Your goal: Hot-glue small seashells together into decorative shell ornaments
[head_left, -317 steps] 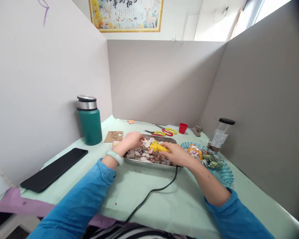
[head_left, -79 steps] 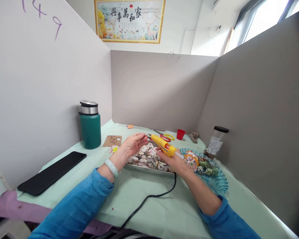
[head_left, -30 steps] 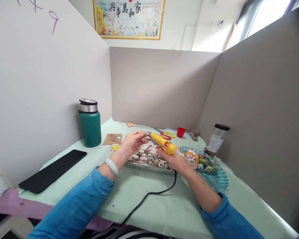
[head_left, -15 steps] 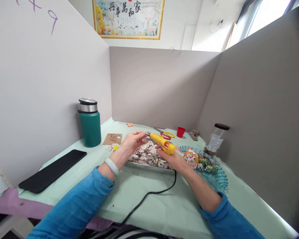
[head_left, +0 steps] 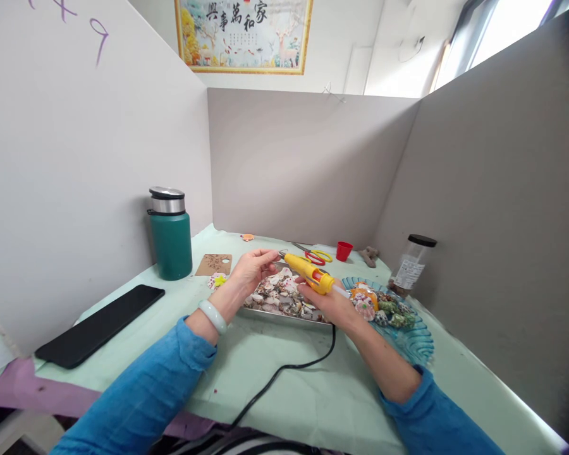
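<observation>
Grips a yellow glue gun (head_left: 309, 273) with the right hand (head_left: 330, 306) near the frame's centre and presses thumb and forefinger of the left hand (head_left: 252, 269) together just beside its nozzle (head_left: 282, 254), with any piece between too small to tell. Just below, a metal tray (head_left: 289, 318) of shells (head_left: 277, 294); farther out on the desk (head_left: 351, 392), a blue plate (head_left: 423, 342) at lower right and a green bottle (head_left: 171, 245) at left.

We count two hands (head_left: 252, 273), one glue gun (head_left: 304, 268); around gun, one cup (head_left: 344, 253) toward two o'clock, one jar (head_left: 411, 265) three, one plate (head_left: 422, 347) four.
</observation>
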The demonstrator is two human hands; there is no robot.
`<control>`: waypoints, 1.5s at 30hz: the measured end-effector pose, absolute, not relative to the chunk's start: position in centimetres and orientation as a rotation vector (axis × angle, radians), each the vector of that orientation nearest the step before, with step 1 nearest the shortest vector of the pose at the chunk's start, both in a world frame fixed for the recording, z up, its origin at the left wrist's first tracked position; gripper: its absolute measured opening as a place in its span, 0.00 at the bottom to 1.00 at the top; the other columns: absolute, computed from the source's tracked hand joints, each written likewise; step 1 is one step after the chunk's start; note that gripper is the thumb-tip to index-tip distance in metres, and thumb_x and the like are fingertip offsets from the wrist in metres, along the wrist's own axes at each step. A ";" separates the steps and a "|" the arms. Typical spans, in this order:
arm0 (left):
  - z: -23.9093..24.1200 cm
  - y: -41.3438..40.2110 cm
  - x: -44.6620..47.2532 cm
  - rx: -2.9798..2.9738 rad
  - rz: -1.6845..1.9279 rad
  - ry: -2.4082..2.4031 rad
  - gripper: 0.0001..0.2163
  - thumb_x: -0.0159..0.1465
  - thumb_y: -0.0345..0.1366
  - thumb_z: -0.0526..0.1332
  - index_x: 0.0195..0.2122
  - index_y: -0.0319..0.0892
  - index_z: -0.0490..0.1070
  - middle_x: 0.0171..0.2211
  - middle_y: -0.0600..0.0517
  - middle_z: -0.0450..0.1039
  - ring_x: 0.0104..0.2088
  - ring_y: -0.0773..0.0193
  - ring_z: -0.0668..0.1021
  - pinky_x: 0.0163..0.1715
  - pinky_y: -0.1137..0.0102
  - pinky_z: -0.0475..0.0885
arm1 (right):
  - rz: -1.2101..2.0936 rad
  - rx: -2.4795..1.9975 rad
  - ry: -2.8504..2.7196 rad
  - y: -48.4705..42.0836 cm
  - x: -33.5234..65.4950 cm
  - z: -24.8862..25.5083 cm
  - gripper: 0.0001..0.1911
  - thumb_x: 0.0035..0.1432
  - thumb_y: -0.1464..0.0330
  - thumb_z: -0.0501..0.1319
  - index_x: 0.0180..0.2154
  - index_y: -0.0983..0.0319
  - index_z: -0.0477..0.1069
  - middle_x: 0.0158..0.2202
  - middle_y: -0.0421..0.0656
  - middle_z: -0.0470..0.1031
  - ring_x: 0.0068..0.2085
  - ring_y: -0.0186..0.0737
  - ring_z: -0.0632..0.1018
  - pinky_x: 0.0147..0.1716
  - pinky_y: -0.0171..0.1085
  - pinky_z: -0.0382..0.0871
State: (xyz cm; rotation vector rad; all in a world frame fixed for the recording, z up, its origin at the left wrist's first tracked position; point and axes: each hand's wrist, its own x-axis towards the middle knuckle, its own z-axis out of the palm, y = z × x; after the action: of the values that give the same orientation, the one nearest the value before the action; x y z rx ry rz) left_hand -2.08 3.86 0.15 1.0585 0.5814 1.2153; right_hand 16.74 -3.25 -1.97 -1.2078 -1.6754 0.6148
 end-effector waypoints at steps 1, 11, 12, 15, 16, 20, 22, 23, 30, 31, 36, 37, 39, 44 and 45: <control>0.2 3.9 -2.1 1.061 1.217 0.583 0.10 0.49 0.33 0.70 0.30 0.35 0.73 0.30 0.49 0.74 0.22 0.73 0.71 0.28 0.72 0.69 | 0.617 -1.202 -1.671 -3.2 16.8 -2.0 0.17 0.52 0.57 0.60 0.37 0.63 0.74 0.20 0.37 0.66 0.20 0.30 0.64 0.21 0.32 0.59; 0.1 4.0 -2.0 1.062 1.225 0.601 0.10 0.49 0.33 0.70 0.30 0.35 0.72 0.29 0.50 0.73 0.22 0.73 0.72 0.26 0.74 0.69 | 0.623 -1.187 -1.645 -3.2 16.7 -1.9 0.15 0.51 0.59 0.61 0.36 0.64 0.74 0.20 0.37 0.67 0.20 0.30 0.64 0.21 0.32 0.60; 0.1 4.0 -2.0 1.059 1.228 0.596 0.10 0.49 0.32 0.70 0.30 0.35 0.72 0.29 0.50 0.73 0.22 0.73 0.71 0.26 0.74 0.69 | 0.618 -1.189 -1.651 -3.3 16.7 -1.9 0.15 0.50 0.59 0.61 0.36 0.64 0.74 0.20 0.37 0.67 0.20 0.30 0.64 0.21 0.32 0.60; 0.0 4.1 -2.0 1.050 1.230 0.580 0.10 0.49 0.32 0.70 0.30 0.35 0.73 0.29 0.50 0.74 0.22 0.73 0.71 0.27 0.74 0.70 | 0.617 -1.205 -1.656 -3.4 16.6 -1.7 0.16 0.50 0.59 0.61 0.35 0.64 0.74 0.19 0.37 0.66 0.20 0.29 0.63 0.20 0.31 0.58; 0.0 4.1 -2.0 1.045 1.226 0.578 0.10 0.49 0.32 0.70 0.30 0.35 0.73 0.29 0.50 0.74 0.22 0.73 0.71 0.27 0.74 0.70 | 0.621 -1.214 -1.649 -3.4 16.5 -1.6 0.16 0.50 0.59 0.61 0.35 0.64 0.74 0.19 0.37 0.66 0.20 0.30 0.63 0.20 0.31 0.58; 0.0 4.1 -2.0 1.033 1.212 0.574 0.09 0.49 0.32 0.70 0.29 0.35 0.73 0.27 0.51 0.73 0.21 0.74 0.70 0.27 0.74 0.69 | 0.625 -1.231 -1.621 -3.5 16.4 -1.4 0.17 0.49 0.58 0.61 0.35 0.64 0.74 0.20 0.38 0.67 0.20 0.30 0.64 0.19 0.32 0.58; 0.0 4.1 -2.0 1.030 1.213 0.576 0.09 0.49 0.32 0.70 0.29 0.34 0.73 0.27 0.51 0.73 0.21 0.74 0.70 0.26 0.74 0.70 | 0.630 -1.223 -1.614 -3.5 16.4 -1.5 0.16 0.49 0.58 0.61 0.35 0.64 0.74 0.21 0.38 0.68 0.21 0.31 0.65 0.20 0.31 0.59; 0.0 4.1 -2.1 1.028 1.213 0.578 0.09 0.49 0.32 0.70 0.29 0.34 0.73 0.27 0.50 0.73 0.21 0.74 0.70 0.26 0.74 0.70 | 0.638 -1.221 -1.615 -3.5 16.4 -1.5 0.16 0.49 0.58 0.61 0.35 0.64 0.74 0.21 0.38 0.68 0.21 0.31 0.65 0.20 0.31 0.59; -0.2 4.3 -2.0 1.024 1.204 0.581 0.09 0.50 0.32 0.69 0.30 0.34 0.74 0.28 0.50 0.74 0.22 0.73 0.71 0.26 0.74 0.70 | 0.669 -1.221 -1.634 -3.3 16.5 -1.8 0.17 0.49 0.59 0.61 0.36 0.65 0.75 0.21 0.38 0.68 0.22 0.31 0.65 0.20 0.31 0.59; -0.2 4.3 -2.0 1.015 1.202 0.584 0.08 0.50 0.32 0.69 0.30 0.34 0.74 0.28 0.50 0.74 0.21 0.73 0.71 0.26 0.74 0.70 | 0.670 -1.218 -1.626 -3.3 16.5 -1.8 0.17 0.49 0.58 0.61 0.36 0.65 0.74 0.21 0.39 0.68 0.21 0.31 0.65 0.20 0.31 0.59; 0.0 4.0 -2.0 0.944 1.205 0.626 0.07 0.50 0.30 0.68 0.29 0.34 0.73 0.26 0.50 0.74 0.21 0.73 0.72 0.27 0.73 0.71 | 0.633 -1.200 -1.609 -3.2 16.5 -1.9 0.18 0.49 0.57 0.61 0.37 0.65 0.74 0.20 0.38 0.67 0.20 0.30 0.63 0.19 0.31 0.58; 0.0 3.9 -2.0 0.936 1.207 0.632 0.07 0.50 0.29 0.68 0.29 0.34 0.73 0.26 0.50 0.74 0.21 0.72 0.72 0.27 0.73 0.71 | 0.633 -1.197 -1.609 -3.1 16.5 -1.9 0.18 0.49 0.57 0.61 0.37 0.65 0.74 0.20 0.38 0.68 0.20 0.30 0.64 0.19 0.31 0.58; 0.0 3.9 -2.0 0.928 1.206 0.633 0.07 0.50 0.29 0.68 0.29 0.34 0.73 0.26 0.50 0.74 0.21 0.72 0.72 0.27 0.72 0.71 | 0.646 -1.195 -1.614 -3.1 16.5 -2.0 0.18 0.49 0.58 0.61 0.36 0.64 0.75 0.21 0.39 0.68 0.21 0.31 0.65 0.20 0.31 0.59; -0.1 3.9 -2.0 0.936 1.186 0.615 0.06 0.51 0.29 0.68 0.30 0.34 0.74 0.26 0.51 0.74 0.20 0.73 0.72 0.27 0.72 0.71 | 0.651 -1.230 -1.602 -3.2 16.4 -1.8 0.19 0.48 0.57 0.61 0.36 0.65 0.75 0.20 0.38 0.68 0.20 0.30 0.64 0.20 0.32 0.59; -0.1 4.0 -2.0 0.936 1.185 0.615 0.06 0.51 0.29 0.68 0.30 0.34 0.74 0.26 0.50 0.74 0.21 0.72 0.72 0.27 0.72 0.72 | 0.644 -1.233 -1.599 -3.2 16.4 -1.8 0.19 0.49 0.57 0.61 0.37 0.65 0.74 0.20 0.38 0.68 0.20 0.30 0.63 0.19 0.32 0.59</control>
State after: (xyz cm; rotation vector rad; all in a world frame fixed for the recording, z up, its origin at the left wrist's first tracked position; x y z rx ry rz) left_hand -2.00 3.99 -0.11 0.9357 0.6153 1.1855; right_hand 16.41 -3.22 -1.77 -1.2328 -1.5990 0.6444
